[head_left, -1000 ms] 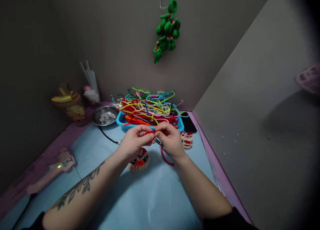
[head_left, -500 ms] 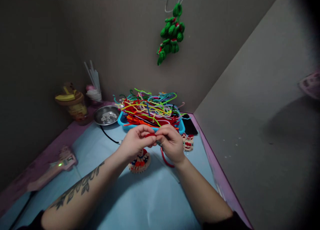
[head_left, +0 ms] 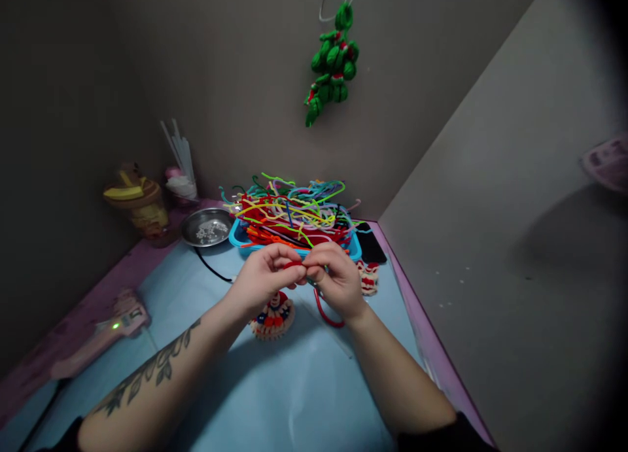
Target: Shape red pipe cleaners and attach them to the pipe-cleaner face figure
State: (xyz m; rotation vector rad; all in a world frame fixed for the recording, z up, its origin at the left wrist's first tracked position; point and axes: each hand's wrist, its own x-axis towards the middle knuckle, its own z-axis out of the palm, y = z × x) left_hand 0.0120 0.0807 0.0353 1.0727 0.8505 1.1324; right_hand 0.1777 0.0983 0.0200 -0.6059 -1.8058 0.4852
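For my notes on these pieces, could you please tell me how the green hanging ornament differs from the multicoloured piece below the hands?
The green ornament hangs against the wall; the multicoloured piece shows low, against the blue mat. The ornament is mostly green; the piece mixes cream, dark blue and orange-red. The ornament is unobstructed, while the left hand partly hides the piece. Both include red.

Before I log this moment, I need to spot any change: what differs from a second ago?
Very little: the grey metal piece by the right hand now shows less. Nothing visibly taken up or let go: the left hand and right hand still meet at the red piece. The blue tray and multicoloured ornament stayed put.
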